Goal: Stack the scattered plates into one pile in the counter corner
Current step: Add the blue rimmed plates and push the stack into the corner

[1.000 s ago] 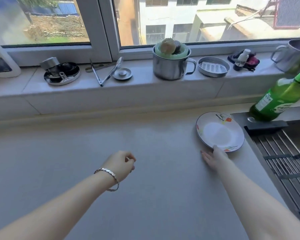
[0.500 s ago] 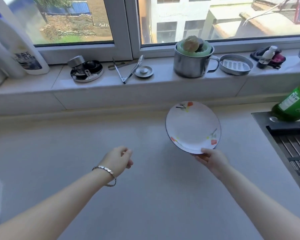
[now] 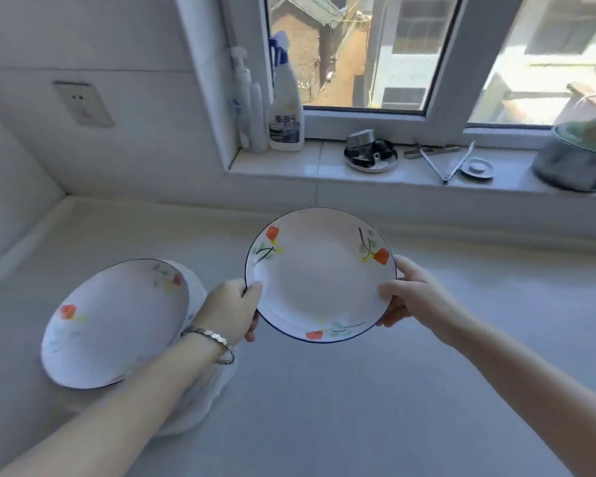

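Head view: left hand (image 3: 233,309) and right hand (image 3: 412,297), fingers curled, grip opposite rims of a white round ceramic plate with red flowers (image 3: 319,273) above the grey counter (image 3: 358,407), beside a blurred, apparently tilted plate pile (image 3: 114,321).

A plate (image 3: 319,280) is held over the desk (image 3: 358,407) between the hands, with the left hand (image 3: 233,306) at its left rim and the right hand (image 3: 412,294) at its right. To its left, nearer the corner, a second plate (image 3: 111,325) lies on other crockery. Behind, along the windowsill (image 3: 289,166), from left to right stand a spray bottle (image 3: 286,108), a metal dish (image 3: 370,156), tongs (image 3: 451,163), a drain stopper (image 3: 477,168) and a pot (image 3: 578,163).
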A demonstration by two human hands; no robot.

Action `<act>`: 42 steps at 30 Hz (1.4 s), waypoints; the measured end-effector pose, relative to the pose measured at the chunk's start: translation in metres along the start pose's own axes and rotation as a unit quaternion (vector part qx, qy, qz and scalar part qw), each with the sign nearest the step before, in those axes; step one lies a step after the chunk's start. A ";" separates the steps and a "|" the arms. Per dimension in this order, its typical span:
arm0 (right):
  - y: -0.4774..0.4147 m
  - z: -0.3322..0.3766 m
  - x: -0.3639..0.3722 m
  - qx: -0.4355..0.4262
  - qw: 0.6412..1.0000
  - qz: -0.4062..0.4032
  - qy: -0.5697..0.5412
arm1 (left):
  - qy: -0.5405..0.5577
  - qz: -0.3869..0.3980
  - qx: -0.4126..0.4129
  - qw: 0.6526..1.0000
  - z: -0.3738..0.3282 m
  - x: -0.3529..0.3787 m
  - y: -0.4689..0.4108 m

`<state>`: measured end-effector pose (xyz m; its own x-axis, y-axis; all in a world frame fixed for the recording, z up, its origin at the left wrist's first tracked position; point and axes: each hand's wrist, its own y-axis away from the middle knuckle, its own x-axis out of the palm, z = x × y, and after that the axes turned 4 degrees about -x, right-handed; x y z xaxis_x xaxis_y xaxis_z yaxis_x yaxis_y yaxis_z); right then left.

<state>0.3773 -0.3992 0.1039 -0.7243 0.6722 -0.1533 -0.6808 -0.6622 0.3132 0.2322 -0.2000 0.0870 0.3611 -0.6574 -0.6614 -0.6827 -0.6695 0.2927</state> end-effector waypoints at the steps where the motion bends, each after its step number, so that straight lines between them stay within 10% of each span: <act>1: -0.004 0.011 0.026 -0.007 1.000 0.000 0.006 | 0.002 -0.019 0.002 1.000 0.014 -0.025 0.001; 13: -0.058 0.052 0.244 -0.025 0.986 0.049 0.160 | -0.050 -0.121 -0.092 0.987 0.165 -0.176 0.005; 31: -0.064 0.018 0.262 -0.069 0.941 0.066 0.325 | -0.198 -0.192 -0.158 0.948 0.196 -0.155 0.013; 36: -0.060 0.000 0.255 -0.080 0.986 0.007 0.144 | 0.051 -0.245 -0.202 0.947 0.210 -0.139 0.022; 42: -0.077 -0.063 0.248 0.204 0.979 -0.007 0.020 | 0.426 -0.175 -0.412 0.786 0.260 -0.112 0.017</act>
<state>0.2431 -0.2024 -0.0170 -0.7245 0.6612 -0.1949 -0.5966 -0.4599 0.6577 0.0149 -0.0474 -0.0138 0.9691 -0.1413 -0.2023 0.0706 -0.6267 0.7760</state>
